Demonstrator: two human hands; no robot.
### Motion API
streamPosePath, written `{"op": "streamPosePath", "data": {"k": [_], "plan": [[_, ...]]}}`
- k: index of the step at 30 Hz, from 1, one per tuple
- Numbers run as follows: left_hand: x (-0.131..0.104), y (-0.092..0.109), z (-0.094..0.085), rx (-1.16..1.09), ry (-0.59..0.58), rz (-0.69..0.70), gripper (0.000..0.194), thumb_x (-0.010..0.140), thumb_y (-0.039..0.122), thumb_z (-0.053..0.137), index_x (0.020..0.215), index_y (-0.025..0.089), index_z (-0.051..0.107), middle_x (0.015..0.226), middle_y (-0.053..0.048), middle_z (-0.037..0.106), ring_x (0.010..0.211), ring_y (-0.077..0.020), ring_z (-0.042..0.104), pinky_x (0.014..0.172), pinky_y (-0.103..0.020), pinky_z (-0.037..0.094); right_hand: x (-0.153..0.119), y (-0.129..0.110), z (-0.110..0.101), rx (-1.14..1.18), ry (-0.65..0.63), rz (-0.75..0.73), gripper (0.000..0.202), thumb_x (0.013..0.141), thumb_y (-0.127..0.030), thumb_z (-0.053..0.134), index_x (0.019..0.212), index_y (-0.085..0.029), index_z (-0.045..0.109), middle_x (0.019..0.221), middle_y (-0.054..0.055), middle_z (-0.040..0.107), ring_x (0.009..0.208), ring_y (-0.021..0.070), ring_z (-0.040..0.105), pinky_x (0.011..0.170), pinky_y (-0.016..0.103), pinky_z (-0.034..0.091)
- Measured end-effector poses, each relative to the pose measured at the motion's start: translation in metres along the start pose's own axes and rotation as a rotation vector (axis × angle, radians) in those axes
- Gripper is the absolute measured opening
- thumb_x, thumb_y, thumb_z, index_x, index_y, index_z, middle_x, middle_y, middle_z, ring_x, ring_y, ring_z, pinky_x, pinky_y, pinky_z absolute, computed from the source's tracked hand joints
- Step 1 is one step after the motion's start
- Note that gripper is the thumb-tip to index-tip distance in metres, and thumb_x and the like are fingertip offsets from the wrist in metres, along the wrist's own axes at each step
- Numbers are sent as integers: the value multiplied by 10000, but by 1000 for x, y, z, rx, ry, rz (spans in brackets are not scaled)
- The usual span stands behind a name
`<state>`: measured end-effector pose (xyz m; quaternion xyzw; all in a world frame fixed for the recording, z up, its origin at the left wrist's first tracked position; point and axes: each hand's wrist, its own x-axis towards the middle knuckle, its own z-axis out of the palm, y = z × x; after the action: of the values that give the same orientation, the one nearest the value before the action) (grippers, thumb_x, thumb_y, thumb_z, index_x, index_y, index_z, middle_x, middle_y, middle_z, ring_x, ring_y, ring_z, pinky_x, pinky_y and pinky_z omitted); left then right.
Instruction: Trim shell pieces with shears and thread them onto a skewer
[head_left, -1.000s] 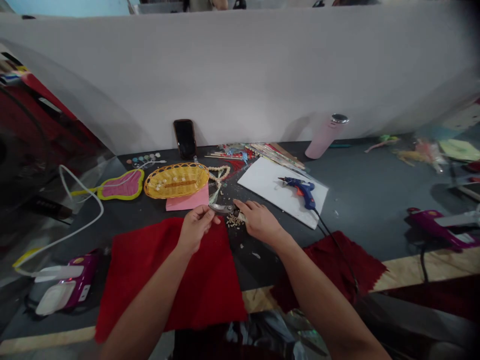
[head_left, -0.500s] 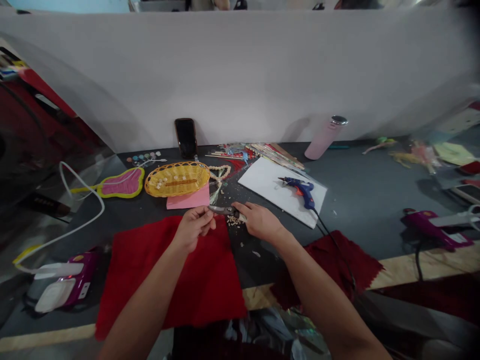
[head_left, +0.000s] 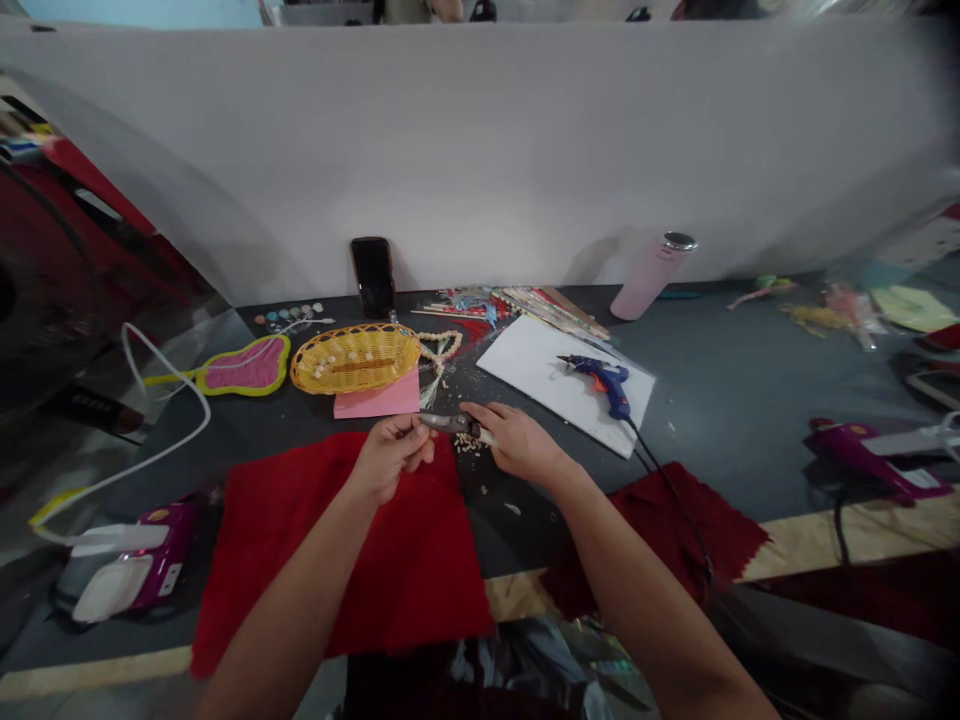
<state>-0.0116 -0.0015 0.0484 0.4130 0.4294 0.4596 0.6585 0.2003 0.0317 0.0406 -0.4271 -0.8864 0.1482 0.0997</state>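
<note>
Head view: inside the desk's front edge (head_left: 517, 597), the right hand (head_left: 521, 440) holds pruning shears (head_left: 448, 423); the left hand (head_left: 391, 450) pinches narrowly, contents unclear.

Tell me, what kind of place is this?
Probably a craft workshop: a blue glue gun rests on a white board, thin sticks lie piled nearby, and the right hand grips a metal tool.

Dk tbl (head_left: 735, 400) — red cloth (head_left: 424, 545), wht board (head_left: 525, 362)

A dark phone (head_left: 373, 278) and pink bottle (head_left: 649, 280) stand near the pale partition (head_left: 487, 150).
</note>
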Motion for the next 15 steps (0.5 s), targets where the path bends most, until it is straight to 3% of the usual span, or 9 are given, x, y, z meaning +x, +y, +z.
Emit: {"op": "streamPosePath", "data": {"k": [6,15], "plan": [[0,2,-5,-59,-65,-132,227,708,338,645,720,134,547,458,31,488,335,-10,214,377,-177,111,2,0,5,-47,11,35,573,790,-150,404,1350,-223,310,1162,97,514,1071,201,466,898,336,350],[2,-7,-11,-173,-110,-164,165,761,288,602,747,148,515,454,56,425,337,-7,199,370,-159,111,-1,0,3,-30,-44,27,537,786,-111,390,1314,-205,357,1087,91,566,950,183,550,837,285,396]]}}
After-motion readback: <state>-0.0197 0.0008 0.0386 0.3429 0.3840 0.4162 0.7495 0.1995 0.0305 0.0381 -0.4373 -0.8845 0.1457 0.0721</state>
